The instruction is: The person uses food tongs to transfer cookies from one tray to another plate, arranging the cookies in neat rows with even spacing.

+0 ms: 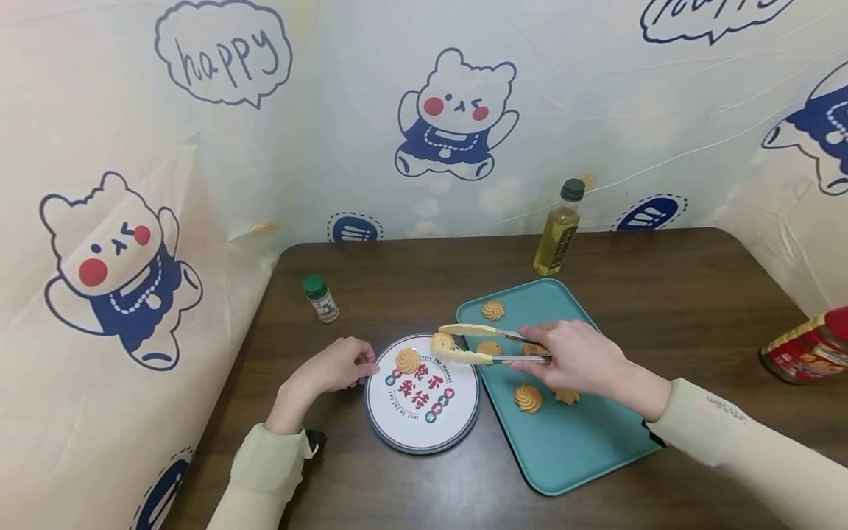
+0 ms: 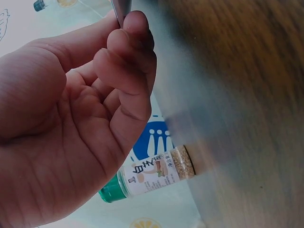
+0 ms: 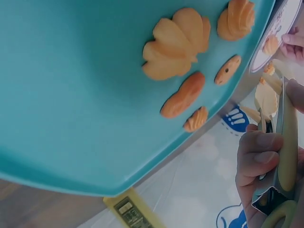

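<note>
Head view, right hand: fingers curled round a pair of tongs, reaching across the tray from the right.
Tongs: metal arms with cream tips, drawn in on one pale golden cookie.
Gripped cookie: between the tips, at the upper right edge of the plate; whether it touches the plate cannot be told.
Left hand: thumb and forefinger pinch the plate's left rim, the other fingers folded in; the left wrist view shows the thin edge between them.
Plate: white, dark-rimmed, printed with red Chinese characters and small English lettering; another rim shows beneath it.
Cookie on the plate: a golden swirl cookie, near the upper left rim.
Tray: teal, rectangular, set aslant just right of the plate, five cookies on it.
Tray cookies: in the right wrist view, a flower-shaped cookie, a brown peanut-shaped cookie, an oval cookie with a dark spot, a ridged swirl and a smaller swirl, all lying apart.
Oil bottle: yellow contents, dark cap, just beyond the tray's far edge.
Seasoning jar: green cap, grainy contents, beyond the left hand.
Red-labelled container: well right of the tray, cut off by the frame.
Table: dark brown wood.
Backdrop: pale sheeting printed with winking bears and "happy" bubbles.
</note>
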`<state>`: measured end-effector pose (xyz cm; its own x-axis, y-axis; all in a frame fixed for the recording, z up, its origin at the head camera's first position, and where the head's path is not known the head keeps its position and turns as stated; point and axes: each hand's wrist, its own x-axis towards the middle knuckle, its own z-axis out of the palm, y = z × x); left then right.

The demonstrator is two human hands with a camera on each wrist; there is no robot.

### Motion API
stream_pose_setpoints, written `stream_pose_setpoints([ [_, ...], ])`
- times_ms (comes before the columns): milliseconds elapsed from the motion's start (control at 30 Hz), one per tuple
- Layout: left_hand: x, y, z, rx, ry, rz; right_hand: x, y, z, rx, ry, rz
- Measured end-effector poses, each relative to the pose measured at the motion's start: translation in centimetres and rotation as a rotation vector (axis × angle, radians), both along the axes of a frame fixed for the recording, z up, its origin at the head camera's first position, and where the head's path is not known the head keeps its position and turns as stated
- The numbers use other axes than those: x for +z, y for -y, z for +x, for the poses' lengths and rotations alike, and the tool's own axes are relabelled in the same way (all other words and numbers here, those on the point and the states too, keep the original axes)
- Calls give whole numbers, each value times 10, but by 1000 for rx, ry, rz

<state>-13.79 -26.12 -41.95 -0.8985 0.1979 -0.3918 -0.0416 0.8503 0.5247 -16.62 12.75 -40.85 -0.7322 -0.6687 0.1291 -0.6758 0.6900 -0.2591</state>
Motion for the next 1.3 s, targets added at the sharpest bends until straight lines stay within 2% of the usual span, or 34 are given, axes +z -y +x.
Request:
stream_pose_setpoints([
  [400, -1, 1, 0, -8, 2, 5, -6, 11, 5, 6, 48, 38],
  [867, -2, 0, -1, -3, 8, 1, -7, 15, 7, 7, 18, 99],
  [1300, -2, 0, 0, -3, 11, -2, -8, 16, 9, -27, 10, 121],
])
